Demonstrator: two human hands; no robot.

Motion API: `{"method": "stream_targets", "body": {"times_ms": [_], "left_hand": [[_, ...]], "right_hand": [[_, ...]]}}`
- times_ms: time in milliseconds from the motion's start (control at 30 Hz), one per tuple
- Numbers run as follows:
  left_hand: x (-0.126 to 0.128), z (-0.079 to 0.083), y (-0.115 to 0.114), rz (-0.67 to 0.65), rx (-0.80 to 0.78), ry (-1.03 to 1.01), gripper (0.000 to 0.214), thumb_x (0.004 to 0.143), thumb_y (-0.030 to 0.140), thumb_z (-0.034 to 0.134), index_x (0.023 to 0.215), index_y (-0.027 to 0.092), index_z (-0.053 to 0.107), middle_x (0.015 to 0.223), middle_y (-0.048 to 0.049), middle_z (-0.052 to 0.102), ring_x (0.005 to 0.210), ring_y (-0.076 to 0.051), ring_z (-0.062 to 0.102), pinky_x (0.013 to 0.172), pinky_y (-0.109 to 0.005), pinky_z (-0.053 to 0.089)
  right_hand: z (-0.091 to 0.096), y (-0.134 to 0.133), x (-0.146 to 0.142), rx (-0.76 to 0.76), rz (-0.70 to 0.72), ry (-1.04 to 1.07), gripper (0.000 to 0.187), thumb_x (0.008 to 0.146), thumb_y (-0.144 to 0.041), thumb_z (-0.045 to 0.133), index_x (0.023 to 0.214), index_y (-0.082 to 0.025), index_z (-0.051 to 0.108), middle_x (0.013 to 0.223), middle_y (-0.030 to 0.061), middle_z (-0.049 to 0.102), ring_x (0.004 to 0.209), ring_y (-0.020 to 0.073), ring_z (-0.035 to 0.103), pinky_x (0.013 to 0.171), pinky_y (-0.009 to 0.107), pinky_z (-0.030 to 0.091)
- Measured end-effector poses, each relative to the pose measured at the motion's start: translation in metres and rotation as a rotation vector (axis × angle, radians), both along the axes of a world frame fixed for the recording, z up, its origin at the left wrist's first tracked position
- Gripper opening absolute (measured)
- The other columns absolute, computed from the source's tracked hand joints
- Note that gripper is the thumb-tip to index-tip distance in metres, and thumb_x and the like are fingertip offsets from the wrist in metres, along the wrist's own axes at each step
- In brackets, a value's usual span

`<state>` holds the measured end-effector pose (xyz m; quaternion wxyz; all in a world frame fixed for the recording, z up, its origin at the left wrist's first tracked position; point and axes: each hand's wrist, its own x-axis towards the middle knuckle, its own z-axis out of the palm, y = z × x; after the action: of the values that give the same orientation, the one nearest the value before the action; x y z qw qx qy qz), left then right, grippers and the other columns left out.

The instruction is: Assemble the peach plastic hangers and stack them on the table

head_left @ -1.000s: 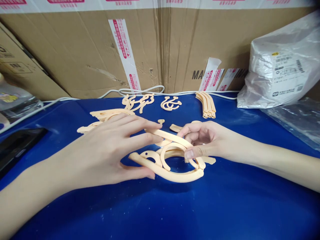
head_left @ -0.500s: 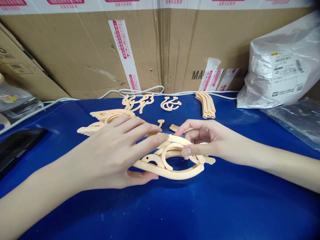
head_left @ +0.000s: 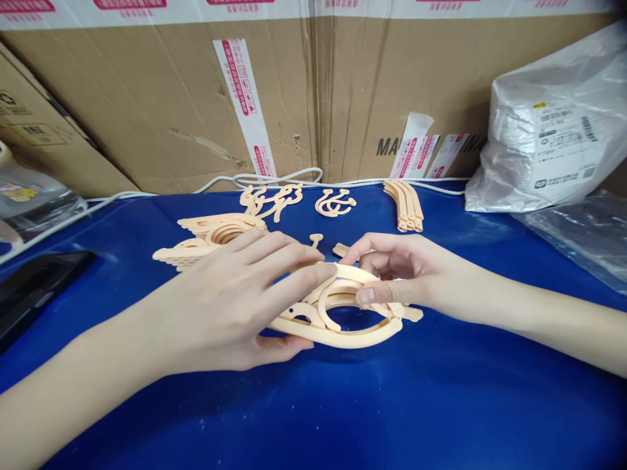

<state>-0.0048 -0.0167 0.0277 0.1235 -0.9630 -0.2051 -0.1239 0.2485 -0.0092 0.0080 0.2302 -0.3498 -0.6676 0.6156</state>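
A beige plastic folding clothes hanger (head_left: 360, 340), folded into a pointed oval, is held just above the blue tabletop (head_left: 313, 411). My left hand (head_left: 245, 294) is closed on its left end, thumb below and fingers over the top, hiding that end. My right hand (head_left: 404, 267) pinches the upper right part between thumb and forefinger; its other fingers are curled. Behind my left hand lies a stack of similar folded hangers (head_left: 196, 251), partly covered. Just beyond my hands are a small hook-shaped piece (head_left: 316, 239) and a flat beige piece (head_left: 340, 249), partly hidden.
Loose beige hook pieces (head_left: 277, 198), a smaller hook group (head_left: 335, 203) and several curved arms (head_left: 405, 205) lie at the back. A white cable (head_left: 279, 179) runs along the cardboard boxes (head_left: 171, 104). A wrapped package (head_left: 553, 124) stands right; a black phone-like object (head_left: 39, 294) lies left.
My left hand and the hanger have shifted very slightly to the right, and the hanger's lower edge has risen a little. My right hand keeps nearly the same pinch.
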Motion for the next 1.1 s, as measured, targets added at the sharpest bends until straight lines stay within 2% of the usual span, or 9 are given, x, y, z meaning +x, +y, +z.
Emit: {"method": "stream_targets", "body": {"times_ms": [133,233,333,433,500,600,700,933,1100], "left_hand": [[0.002,-0.003,0.0,-0.009,-0.002,0.004,0.044,0.088,0.026,0.056,0.129,0.013,0.05,0.123,-0.0122,0.063,0.108,-0.028,0.059,0.093,-0.042,0.045],[-0.001,0.002,0.002,0.034,0.022,0.022,0.045,0.088,0.027,0.054,0.13,0.012,0.049,0.125,-0.0128,0.062,0.109,-0.03,0.059,0.094,-0.044,0.045],[-0.013,0.018,0.006,0.179,0.011,0.066,0.053,0.087,0.035,0.056,0.135,0.014,0.045,0.127,-0.0118,0.06,0.107,-0.031,0.06,0.089,-0.044,0.047],[-0.032,0.039,0.015,0.425,-0.052,0.003,0.058,0.086,0.039,0.056,0.138,0.018,0.041,0.122,-0.0051,0.06,0.1,-0.024,0.06,0.083,-0.036,0.049],[-0.046,0.049,0.025,0.488,-0.097,-0.066,0.065,0.08,0.051,0.06,0.136,0.019,0.046,0.115,0.0012,0.061,0.093,-0.021,0.06,0.084,-0.035,0.05],[-0.065,0.054,0.04,0.575,-0.182,-0.075,0.066,0.074,0.055,0.063,0.13,0.021,0.052,0.114,0.0038,0.061,0.094,-0.021,0.061,0.09,-0.039,0.049],[-0.081,0.047,0.052,0.673,-0.233,-0.048,0.059,0.077,0.058,0.053,0.126,0.026,0.054,0.118,0.0072,0.06,0.096,-0.021,0.061,0.094,-0.039,0.05],[-0.105,0.033,0.059,0.526,-0.319,-0.105,0.049,0.083,0.051,0.059,0.12,0.02,0.06,0.117,0.006,0.064,0.096,-0.019,0.059,0.092,-0.036,0.051],[-0.105,0.032,0.06,0.544,-0.254,-0.067,0.043,0.087,0.049,0.059,0.119,0.022,0.061,0.117,0.0043,0.065,0.098,-0.018,0.061,0.094,-0.033,0.045]], "right_hand": [[-0.004,0.003,0.0,0.005,0.005,0.0,0.035,0.081,-0.035,0.072,0.108,-0.019,0.058,0.085,0.0011,0.068,0.071,0.0126,0.062,0.059,0.023,0.046],[0.003,0.007,0.002,0.107,-0.047,-0.03,0.039,0.079,-0.037,0.073,0.112,-0.021,0.06,0.097,0.0029,0.069,0.087,0.016,0.064,0.073,0.028,0.051],[0.016,0.013,0.013,0.225,-0.192,-0.094,0.033,0.081,-0.039,0.069,0.109,-0.022,0.063,0.101,0.0034,0.069,0.092,0.0177,0.065,0.082,0.031,0.051],[0.023,0.019,0.033,0.362,-0.312,-0.181,0.03,0.08,-0.043,0.069,0.101,-0.022,0.066,0.092,0.0025,0.07,0.082,0.0174,0.065,0.075,0.032,0.052],[0.02,0.021,0.049,0.384,-0.367,-0.232,0.031,0.08,-0.044,0.07,0.102,-0.022,0.066,0.095,0.0038,0.071,0.084,0.0185,0.065,0.077,0.033,0.052],[0.009,0.021,0.071,0.403,-0.356,-0.307,0.035,0.083,-0.048,0.066,0.107,-0.022,0.066,0.099,0.0045,0.071,0.089,0.0202,0.065,0.079,0.034,0.05],[0.001,0.022,0.082,0.502,-0.287,-0.428,0.034,0.085,-0.051,0.063,0.107,-0.025,0.066,0.109,0.0047,0.069,0.098,0.0237,0.063,0.08,0.035,0.048],[-0.002,0.023,0.081,0.578,-0.22,-0.478,0.031,0.088,-0.052,0.059,0.104,-0.027,0.069,0.108,0.0038,0.07,0.097,0.0252,0.064,0.08,0.037,0.047],[-0.002,0.022,0.081,0.57,-0.2,-0.479,0.029,0.089,-0.049,0.058,0.104,-0.026,0.068,0.109,0.0033,0.069,0.098,0.0242,0.063,0.082,0.035,0.046]]}}
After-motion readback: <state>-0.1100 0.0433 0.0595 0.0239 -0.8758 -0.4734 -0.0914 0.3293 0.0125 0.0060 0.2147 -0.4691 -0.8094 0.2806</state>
